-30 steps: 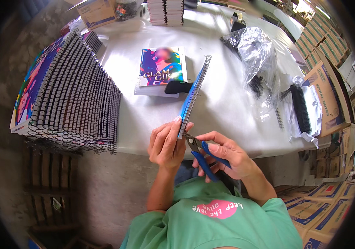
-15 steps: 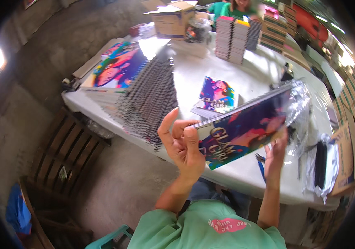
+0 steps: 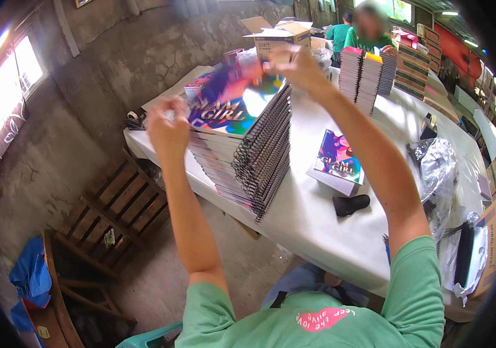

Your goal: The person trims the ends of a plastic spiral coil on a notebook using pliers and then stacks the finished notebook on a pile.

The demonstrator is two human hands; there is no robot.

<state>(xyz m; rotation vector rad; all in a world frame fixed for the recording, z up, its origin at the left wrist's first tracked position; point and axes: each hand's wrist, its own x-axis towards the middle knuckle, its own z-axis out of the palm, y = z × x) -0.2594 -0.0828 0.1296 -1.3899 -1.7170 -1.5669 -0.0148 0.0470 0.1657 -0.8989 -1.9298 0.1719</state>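
A spiral notebook [image 3: 230,98] with a colourful purple and blue cover lies level at the top of a tall stack of spiral notebooks [image 3: 213,165]. Black coil bindings line the stack's right side. My left hand [image 3: 168,122] is closed at the notebook's near left corner. Across from it, my right hand [image 3: 300,66] pinches the far right edge; motion blurs its fingers. To the right of the tall stack sits a low pile of smaller notebooks [image 3: 341,156] with a similar cover. A small black object [image 3: 351,205] rests just in front of that pile.
On the white-covered table [image 3: 294,209], upright notebook stacks [image 3: 358,78] and an open cardboard box [image 3: 277,39] stand at the back. Clear plastic wrap [image 3: 436,165] and black coils [image 3: 464,255] lie to the right. A person [image 3: 367,35] sits beyond; a wooden slatted chair [image 3: 123,203] is left.
The notebook has gone from in front of me, tilted, to the top of the tall stack at left. Both hands moved forward and left with it. The black object now shows.
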